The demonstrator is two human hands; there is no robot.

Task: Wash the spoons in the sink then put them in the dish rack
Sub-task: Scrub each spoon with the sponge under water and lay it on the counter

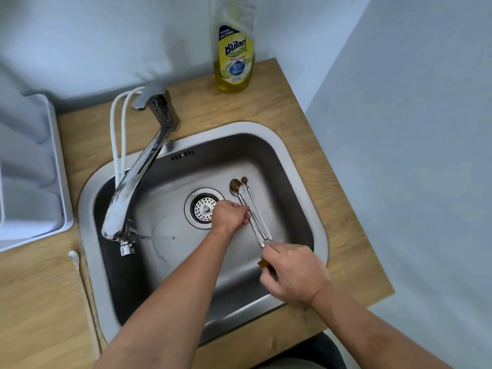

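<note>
Probably home kitchen: sink [306, 166], dish soap [234, 59]

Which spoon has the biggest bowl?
The leftmost spoon, nearest the drain; its bowl is plainly wider than the others'.

A single head-worn camera looked steeply down from close above the sink [306, 166]. It faced the wall, forearms entering from the frame's bottom edge.
</note>
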